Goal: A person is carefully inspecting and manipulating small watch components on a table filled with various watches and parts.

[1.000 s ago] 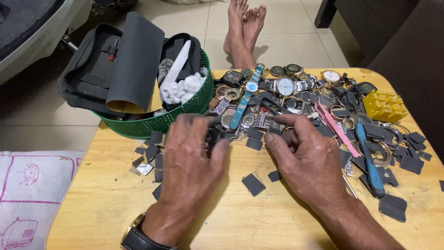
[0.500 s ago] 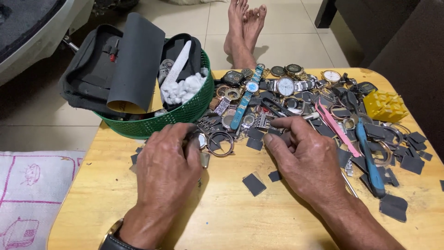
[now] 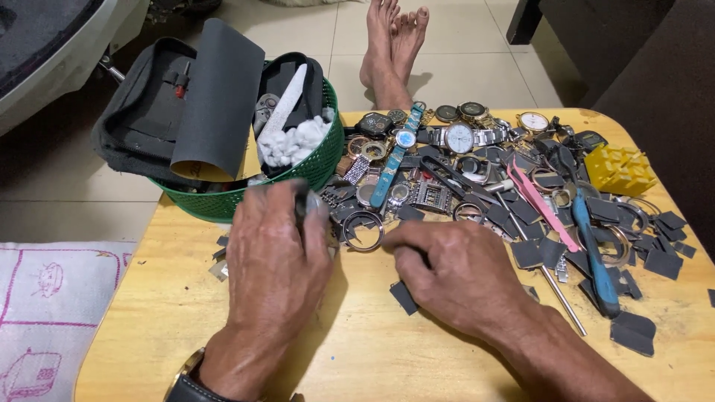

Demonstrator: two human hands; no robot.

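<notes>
— Pinching a small dark watch part (image 3: 302, 205) is what your left hand (image 3: 275, 260) does: the fingers (image 3: 316, 223) curl down tight around it, and most of the piece is hidden under them, so I cannot tell just what it is.

— Where does it sit?

— Low over the wooden table (image 3: 357, 350), just in front of the green basket (image 3: 313, 170), at the near edge of the watch pile (image 3: 447, 164).

— And your right hand (image 3: 454, 275)?

— It lies palm down on the table, fingers bent and close together, tips pointing left toward a round metal ring (image 3: 363, 229). I cannot tell whether they hold anything; whatever is under them is covered.

— What lies around your hands?

— Dark grey square pads (image 3: 525, 253) are scattered across the table, one just by your right thumb. A blue-handled tool (image 3: 592, 249) and pink tweezers (image 3: 540, 205) lie well to the right, with a yellow block (image 3: 618, 170) beyond them. A rolled grey sheet (image 3: 216, 97) and a black pouch (image 3: 149, 119) rest in the basket. Someone's bare feet (image 3: 391, 45) show on the tiled floor past the table.
</notes>
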